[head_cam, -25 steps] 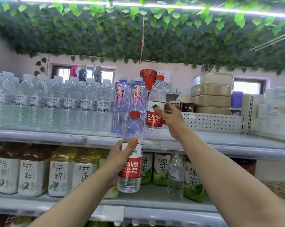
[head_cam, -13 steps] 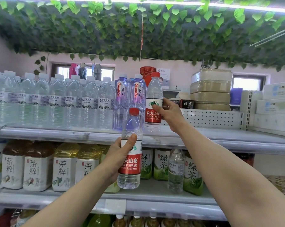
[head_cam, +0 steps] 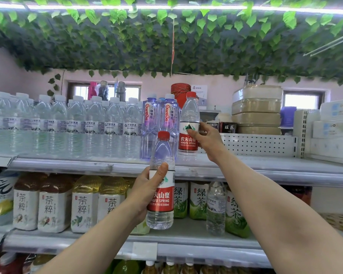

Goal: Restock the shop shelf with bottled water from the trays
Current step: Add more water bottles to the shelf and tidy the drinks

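Just behind shelf edge (head_cam: pixel 245 172), red-capped bottle (head_cam: pixel 188 133).

The right hand (head_cam: pixel 207 140) grips a red-capped water bottle (head_cam: pixel 189 125) standing upright on the top shelf (head_cam: pixel 265 169), just beside purple-tinted bottles (head_cam: pixel 159 123). The left hand (head_cam: pixel 147 192) holds a second red-labelled bottle (head_cam: pixel 161 186) upright in front of the shelf edge, thumb across its label. Tea bottles (head_cam: pixel 54 202) line the shelf below.

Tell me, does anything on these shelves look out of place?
Yes: one clear water bottle stands alone among the green tea bottles on the middle shelf. Its white label looks like those of the water bottles lined up on the top shelf, so it seems misplaced.
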